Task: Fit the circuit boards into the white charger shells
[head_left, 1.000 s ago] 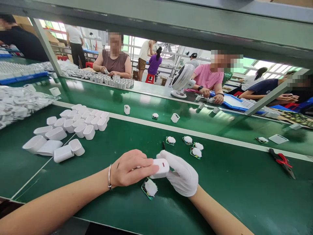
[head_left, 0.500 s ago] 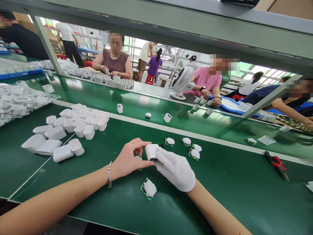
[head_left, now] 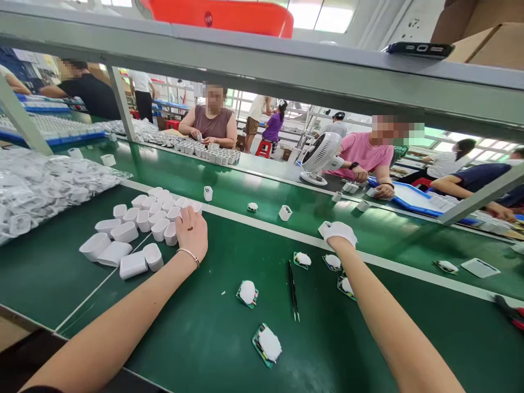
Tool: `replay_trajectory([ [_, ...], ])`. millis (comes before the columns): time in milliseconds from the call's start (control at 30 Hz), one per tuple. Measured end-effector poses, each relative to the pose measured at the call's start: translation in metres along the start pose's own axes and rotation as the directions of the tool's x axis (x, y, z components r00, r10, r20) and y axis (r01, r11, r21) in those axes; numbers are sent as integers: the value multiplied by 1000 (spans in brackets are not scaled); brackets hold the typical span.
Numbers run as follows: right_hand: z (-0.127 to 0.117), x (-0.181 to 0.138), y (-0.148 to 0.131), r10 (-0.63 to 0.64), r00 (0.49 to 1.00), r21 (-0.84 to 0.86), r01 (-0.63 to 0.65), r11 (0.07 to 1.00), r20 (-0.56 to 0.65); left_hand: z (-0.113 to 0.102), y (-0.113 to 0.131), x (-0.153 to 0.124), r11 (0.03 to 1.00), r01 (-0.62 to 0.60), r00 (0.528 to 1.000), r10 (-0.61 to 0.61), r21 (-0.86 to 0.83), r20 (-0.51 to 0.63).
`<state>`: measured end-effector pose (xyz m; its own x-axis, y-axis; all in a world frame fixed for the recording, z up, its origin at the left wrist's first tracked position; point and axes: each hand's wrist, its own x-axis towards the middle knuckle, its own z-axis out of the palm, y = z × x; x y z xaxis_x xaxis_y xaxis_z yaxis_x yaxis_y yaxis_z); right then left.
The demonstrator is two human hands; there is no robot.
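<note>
While the left hand (head_left: pixel 191 229) rests at the cluster of white shells (head_left: pixel 158 218) on the tabletop (head_left: pixel 213 349), its fingers are hidden, so I cannot tell their grip. The gloved right hand (head_left: pixel 340 233) curls against a single shell (head_left: pixel 324 226), but whether it holds it is unclear. Such shells look light, stiff and slippery, so it is best to pinch them on the flat sides.

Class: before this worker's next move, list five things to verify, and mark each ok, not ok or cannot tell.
1. Left hand reaches the white shells: ok, it lies at the cluster's near edge.
2. Left hand grips a shell: cannot tell, the fingers are hidden.
3. Right hand, gloved, holds the small white piece beside it: cannot tell.
4. Tweezers lie free on the green mat between the arms: ok.
5. Circuit boards lie uncovered near the arms: ok.
</note>
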<state>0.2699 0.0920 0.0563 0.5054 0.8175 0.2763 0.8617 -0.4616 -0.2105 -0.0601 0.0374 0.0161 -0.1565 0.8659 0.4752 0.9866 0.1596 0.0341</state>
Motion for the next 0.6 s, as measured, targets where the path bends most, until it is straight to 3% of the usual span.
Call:
replay_trajectory([
  [100, 8, -10, -42, -154, 988, 47, 155, 987, -23, -6, -4, 7, 1000, 9, 993, -11, 13, 119],
  [200, 28, -24, -104, -418, 906, 140, 406, 903, 65, -7, -6, 9, 997, -5, 988, 16, -72, 157],
  [267, 48, -34, -144, -489, 862, 177, 465, 867, 132, -4, -3, 5, 963, -7, 985, 52, -271, 162],
  [367, 74, -43, -186, -463, 864, 189, 430, 883, 196, 1, 12, -9, 807, -35, 970, 170, -590, 175],
  [467, 87, -42, -203, -422, 879, 203, 382, 901, 220, 9, 30, -27, 723, -77, 944, 275, -686, 183],
  [600, 81, -34, -194, -463, 864, 276, 405, 872, 196, 20, 41, -41, 662, -88, 926, 329, -744, 184],
])
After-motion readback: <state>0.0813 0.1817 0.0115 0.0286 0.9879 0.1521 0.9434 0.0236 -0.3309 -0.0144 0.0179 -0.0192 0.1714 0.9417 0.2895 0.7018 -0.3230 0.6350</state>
